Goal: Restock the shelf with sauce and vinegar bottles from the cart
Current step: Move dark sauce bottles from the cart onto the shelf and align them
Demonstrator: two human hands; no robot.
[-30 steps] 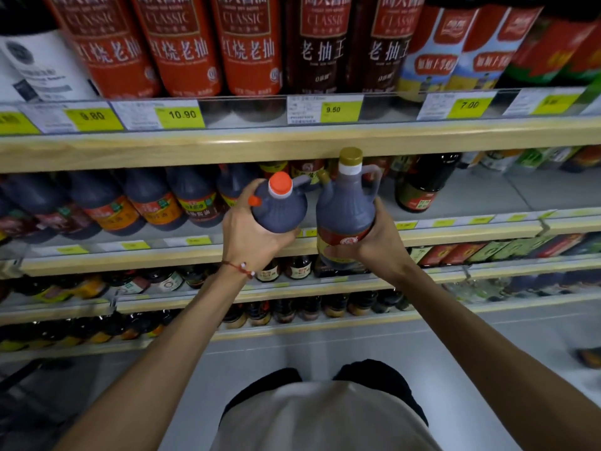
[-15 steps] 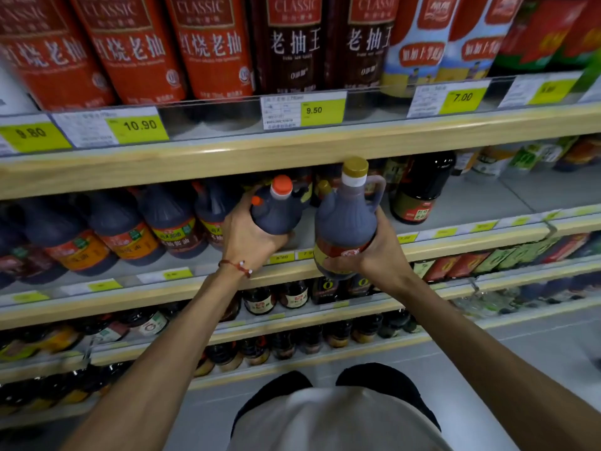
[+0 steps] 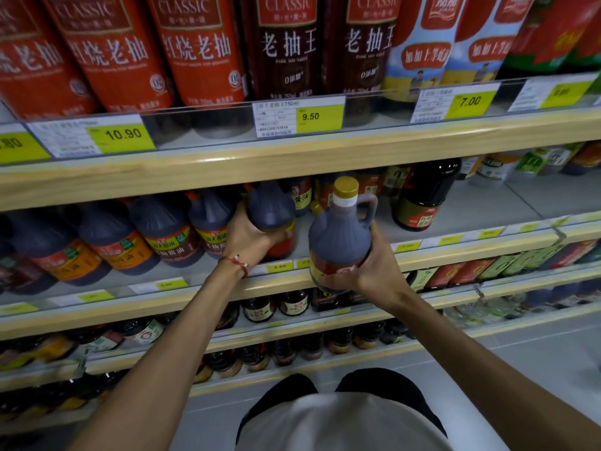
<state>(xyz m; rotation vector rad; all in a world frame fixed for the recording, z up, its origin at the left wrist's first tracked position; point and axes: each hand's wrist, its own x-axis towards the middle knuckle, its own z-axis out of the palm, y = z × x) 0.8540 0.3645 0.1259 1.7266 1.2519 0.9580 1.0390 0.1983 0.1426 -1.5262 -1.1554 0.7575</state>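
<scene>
Store shelving (image 3: 292, 157) with wood edges, crowded with bottles. Along the middle shelf, a row of dark jugs (image 3: 162, 229). Gripped in the right hand (image 3: 377, 268), upright just before that shelf's edge: a gold-capped jug (image 3: 340, 236). Clasped in the left hand (image 3: 250, 236) at the row's right end, set down or not unclear: a second jug (image 3: 270, 206). Yellow price tag (image 3: 320, 117) above; red bracelet (image 3: 235, 263) on left wrist.

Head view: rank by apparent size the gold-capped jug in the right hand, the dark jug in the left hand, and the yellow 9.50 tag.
1. Gold-capped dark plastic jug, nearest the camera.
2. Dark plastic jug in left hand, top hidden, so unsure.
3. Yellow 9.50 price tag.
</scene>
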